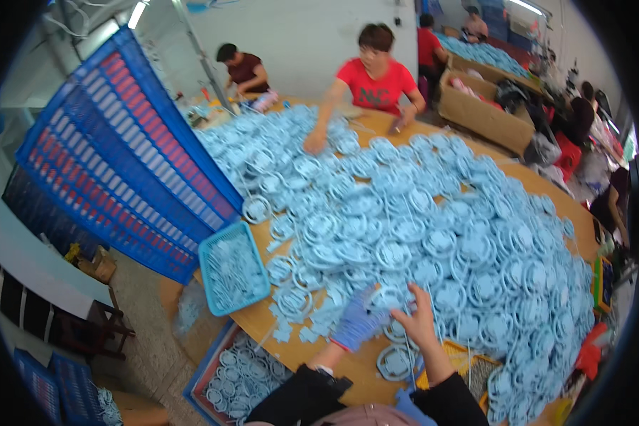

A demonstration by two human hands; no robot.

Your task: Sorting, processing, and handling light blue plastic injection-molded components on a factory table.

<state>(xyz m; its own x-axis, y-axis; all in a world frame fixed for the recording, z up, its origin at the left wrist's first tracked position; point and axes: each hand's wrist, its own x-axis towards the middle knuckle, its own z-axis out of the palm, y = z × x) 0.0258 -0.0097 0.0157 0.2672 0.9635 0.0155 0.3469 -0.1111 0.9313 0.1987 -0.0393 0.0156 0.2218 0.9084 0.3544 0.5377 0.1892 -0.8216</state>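
My left hand [359,319], in a thin blue-violet glove, is closed on a light blue round plastic piece [385,298] near the table's front edge. Beside it, my bare right hand [420,318] has thumb and fingers spread apart close to the same piece; whether they touch it is hard to tell. A big heap of similar light blue ring-shaped plastic pieces [468,245] spreads just beyond both hands. Small loose light blue bits [309,332] lie to the left of my gloved hand. Below my hands rests another round piece [395,362].
A light blue basket [209,284] of thin pieces stands at the table's left edge, beside an upright blue crate [131,160]. Below, a crate [194,383] holds more rings. A yellow tray [456,358] lies right of my arm. Across the table, a person in red [378,82] reaches into the heap.
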